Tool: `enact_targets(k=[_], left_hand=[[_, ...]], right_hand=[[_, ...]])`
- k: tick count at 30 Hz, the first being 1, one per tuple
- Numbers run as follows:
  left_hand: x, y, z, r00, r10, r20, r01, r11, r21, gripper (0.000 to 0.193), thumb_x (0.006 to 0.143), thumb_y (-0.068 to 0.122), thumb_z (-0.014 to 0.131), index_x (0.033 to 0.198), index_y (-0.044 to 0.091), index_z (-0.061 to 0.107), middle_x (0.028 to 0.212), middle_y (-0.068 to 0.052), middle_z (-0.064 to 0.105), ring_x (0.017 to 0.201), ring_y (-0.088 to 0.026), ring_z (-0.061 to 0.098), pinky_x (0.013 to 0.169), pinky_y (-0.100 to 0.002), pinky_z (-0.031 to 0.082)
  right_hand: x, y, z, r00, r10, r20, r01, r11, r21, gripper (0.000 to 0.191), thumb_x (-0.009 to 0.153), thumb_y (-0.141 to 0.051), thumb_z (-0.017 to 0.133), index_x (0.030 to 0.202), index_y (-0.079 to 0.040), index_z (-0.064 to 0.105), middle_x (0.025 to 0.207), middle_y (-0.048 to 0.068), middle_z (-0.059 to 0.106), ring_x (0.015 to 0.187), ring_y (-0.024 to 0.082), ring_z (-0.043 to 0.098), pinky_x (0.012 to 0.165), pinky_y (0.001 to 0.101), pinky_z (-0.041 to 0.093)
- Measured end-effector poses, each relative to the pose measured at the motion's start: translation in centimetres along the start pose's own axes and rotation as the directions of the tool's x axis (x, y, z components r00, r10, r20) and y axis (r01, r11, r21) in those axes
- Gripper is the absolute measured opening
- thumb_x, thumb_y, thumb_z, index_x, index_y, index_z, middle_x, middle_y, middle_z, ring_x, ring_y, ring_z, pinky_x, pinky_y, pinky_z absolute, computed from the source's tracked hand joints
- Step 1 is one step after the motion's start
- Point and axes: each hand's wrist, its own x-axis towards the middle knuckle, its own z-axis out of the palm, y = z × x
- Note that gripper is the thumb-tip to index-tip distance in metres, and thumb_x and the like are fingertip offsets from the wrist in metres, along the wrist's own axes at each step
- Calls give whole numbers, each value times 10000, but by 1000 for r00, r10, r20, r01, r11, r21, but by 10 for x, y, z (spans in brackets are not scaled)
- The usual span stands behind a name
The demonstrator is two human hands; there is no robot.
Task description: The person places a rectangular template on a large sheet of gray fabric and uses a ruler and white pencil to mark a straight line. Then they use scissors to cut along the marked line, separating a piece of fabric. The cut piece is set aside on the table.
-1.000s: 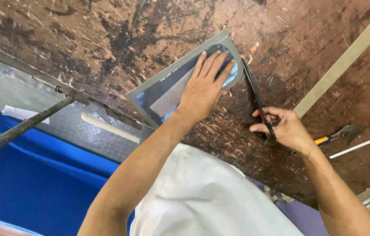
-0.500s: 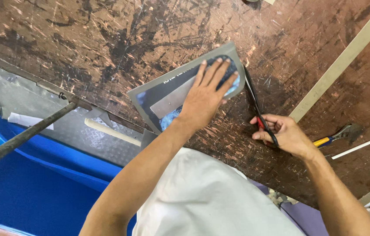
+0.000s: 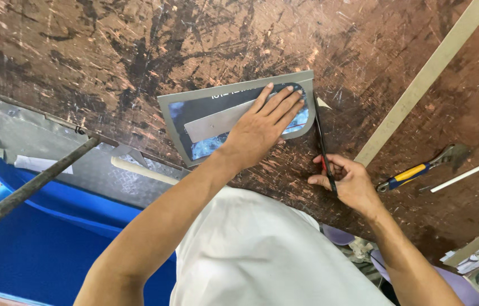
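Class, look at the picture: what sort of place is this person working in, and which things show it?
Probably a workshop or trade bench: a scarred, scratched worktop, a wrench with a blue and yellow handle lying on it, and a grey panel being cut along its edge.

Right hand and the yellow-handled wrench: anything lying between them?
No: the head view shows only bare scratched wood between the right hand and the wrench.

Scratched, worn brown wooden tabletop, matt grey card sheet with glossy dark print, white cloth shirt
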Motion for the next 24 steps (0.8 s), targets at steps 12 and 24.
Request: enact_targets(k=[12, 24], left_hand=[[0, -1, 3, 999, -21, -38, 19, 998, -52, 909, 781, 234, 796, 1545, -19, 374, 1616, -146, 360, 1529, -285, 274, 1290, -503, 152], [-2, 0, 3, 999, -19, -46, 18, 999, -42, 892, 788, 196, 771, 1549, -34, 367, 1619, -147, 360, 1533, -283, 274, 1294, -498, 150]], right_hand=[[6, -15, -3, 996, -65, -54, 58, 992, -115, 422, 732, -168, 917, 1084, -33, 728, 688, -91, 490, 643, 38, 421, 571, 212, 343], [5, -10, -14, 996, -65, -53, 58, 991, -124, 414, 741, -195, 908, 1079, -34, 732, 683, -106, 471, 636, 28, 408, 562, 211, 329]])
